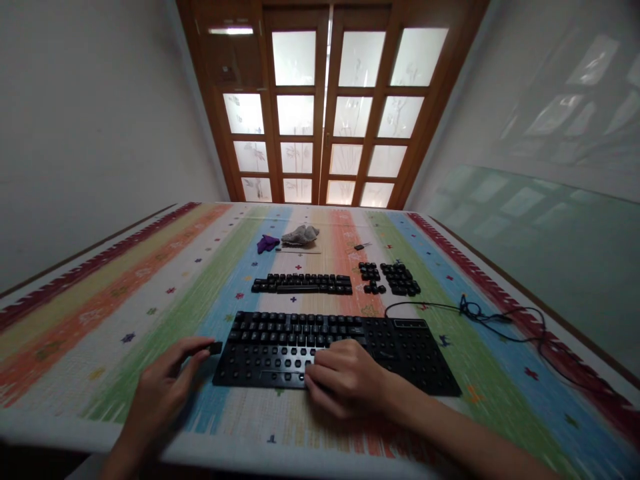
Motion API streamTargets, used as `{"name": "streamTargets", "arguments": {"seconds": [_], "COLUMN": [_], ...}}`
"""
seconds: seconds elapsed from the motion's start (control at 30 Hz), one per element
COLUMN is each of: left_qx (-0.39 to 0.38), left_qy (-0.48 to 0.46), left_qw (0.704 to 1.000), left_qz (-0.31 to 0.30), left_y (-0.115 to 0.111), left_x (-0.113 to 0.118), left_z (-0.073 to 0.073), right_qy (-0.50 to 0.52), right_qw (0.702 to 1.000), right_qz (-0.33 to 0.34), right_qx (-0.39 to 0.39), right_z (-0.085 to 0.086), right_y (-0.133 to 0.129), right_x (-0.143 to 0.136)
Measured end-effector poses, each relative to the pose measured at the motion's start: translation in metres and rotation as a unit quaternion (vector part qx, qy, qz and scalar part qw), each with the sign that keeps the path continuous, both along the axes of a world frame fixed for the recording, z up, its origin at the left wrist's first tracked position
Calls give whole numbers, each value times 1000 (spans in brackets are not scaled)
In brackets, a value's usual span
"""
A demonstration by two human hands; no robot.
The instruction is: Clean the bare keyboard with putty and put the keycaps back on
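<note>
A black keyboard (280, 360) lies in front of me; keycaps cover its upper rows, while bare switches show in the lower rows and the right-hand section. Just off its left edge, my left hand (167, 380) pinches a small black keycap (215, 347) between thumb and fingertips. My right hand (345, 380) rests on the lower middle of the keyboard with its fingers curled together. Whatever is under those fingertips is hidden. Beyond the keyboard, rows of loose keycaps (303, 283) are laid out, with smaller groups of keycaps (400, 279) to their right.
Farther back on the striped tablecloth (195, 313) lie a purple cloth (268, 244), a grey cloth (301, 235), a thin stick (300, 251) and a small tool with metal prongs (361, 247). The keyboard's cable (493, 317) runs off in loops to the right.
</note>
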State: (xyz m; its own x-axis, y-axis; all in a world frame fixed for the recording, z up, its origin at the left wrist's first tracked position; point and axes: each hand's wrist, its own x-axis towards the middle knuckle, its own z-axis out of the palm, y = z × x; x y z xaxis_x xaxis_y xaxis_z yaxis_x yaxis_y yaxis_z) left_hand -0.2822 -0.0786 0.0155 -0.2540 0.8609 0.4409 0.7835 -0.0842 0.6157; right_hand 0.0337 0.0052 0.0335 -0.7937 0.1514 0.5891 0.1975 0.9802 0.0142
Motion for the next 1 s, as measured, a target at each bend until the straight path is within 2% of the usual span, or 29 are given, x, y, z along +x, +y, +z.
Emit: {"name": "streamTargets", "arguments": {"seconds": [0.13, 0.3, 0.43, 0.53, 0.7, 1.0], "left_qx": [40, 63, 92, 115, 111, 117], "left_qy": [34, 55, 79, 83, 74, 75], "left_qw": [998, 994, 990, 988, 986, 986], "left_qz": [-44, -75, -72, -66, -97, -89], "left_y": [-3, 10, 15, 15, 14, 14], "left_x": [9, 9, 7, 8, 12, 14], "left_z": [-12, -16, -20, -22, -18, -19], "right_qy": [-54, -122, -143, -142, -145, -135], "right_qw": [998, 989, 980, 978, 978, 980], "right_qz": [22, -29, -56, -63, -53, -58], "right_qx": [-10, -82, -128, -140, -143, -134], "right_z": [0, 7, 9, 6, -1, -5], "right_y": [9, 18, 23, 24, 23, 22], "right_x": [-39, -78, -98, -108, -119, -125]}}
